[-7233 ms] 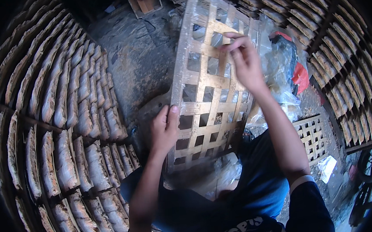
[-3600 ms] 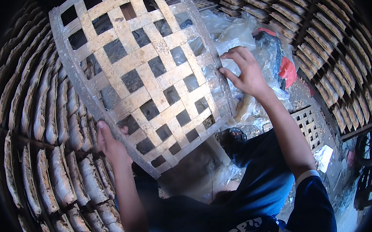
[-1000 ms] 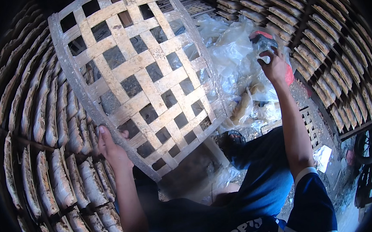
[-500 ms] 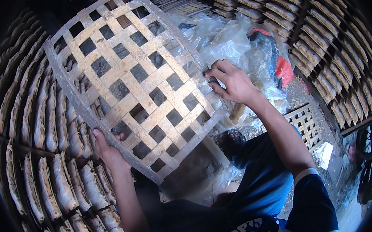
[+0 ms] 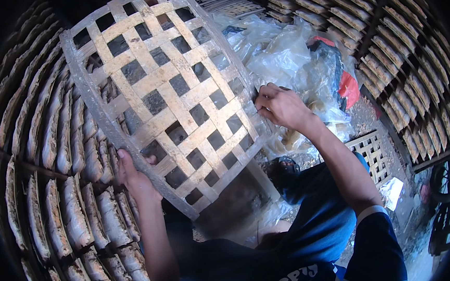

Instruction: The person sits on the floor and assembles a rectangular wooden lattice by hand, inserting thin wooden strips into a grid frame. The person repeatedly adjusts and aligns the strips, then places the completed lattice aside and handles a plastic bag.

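Observation:
A woven bamboo lattice tray is held up at a slant in front of me, pale strips crossing with square gaps and a greyish rim. My left hand is closed round its lower left rim, thumb outside; fingertips show through a gap. At the opposite long edge is my right hand, its fingers curled and pressed together close to the rim. What lies in those right fingers, if anything, is hidden, and I cannot tell whether they touch the rim.
Crumpled clear plastic sheets lie beyond the tray, with a red piece among them. Stacked racks of pale, rough-edged slabs stand at left and right. A smaller lattice panel and a white scrap lie on the floor.
The tray and my left hand have shifted slightly to the right in view. My right hand's fingers have curled in more tightly beside the rim.

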Demonstrator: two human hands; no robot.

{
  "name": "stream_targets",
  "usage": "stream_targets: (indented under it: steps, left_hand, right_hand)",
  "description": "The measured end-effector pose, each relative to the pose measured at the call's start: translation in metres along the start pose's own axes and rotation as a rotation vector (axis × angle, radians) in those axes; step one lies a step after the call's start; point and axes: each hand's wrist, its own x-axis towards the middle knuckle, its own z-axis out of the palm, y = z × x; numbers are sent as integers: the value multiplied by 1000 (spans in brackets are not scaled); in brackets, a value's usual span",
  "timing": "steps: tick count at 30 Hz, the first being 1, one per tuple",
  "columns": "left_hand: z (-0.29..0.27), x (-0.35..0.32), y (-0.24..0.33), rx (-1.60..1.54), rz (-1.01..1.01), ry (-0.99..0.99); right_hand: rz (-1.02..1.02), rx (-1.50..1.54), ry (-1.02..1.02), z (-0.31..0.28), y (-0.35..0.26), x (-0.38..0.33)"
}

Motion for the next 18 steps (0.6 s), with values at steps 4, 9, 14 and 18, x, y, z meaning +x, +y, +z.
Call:
stream_targets:
  steps: [4, 9, 14, 18]
  left_hand:
    - [-1, -1, -1, 37, -20, 9]
    - [-8, 7, -7, 60, 11, 35]
    - [-9, 11, -10, 35, -46, -12]
    - [-4, 7, -8, 92, -74, 15]
  right_hand:
    - [-8, -42, -43, 5, 0, -3]
    - [171, 348, 118, 3, 28, -14]
    - [607, 228, 389, -33, 106, -40]
    - [543, -280, 380, -34, 95, -46]
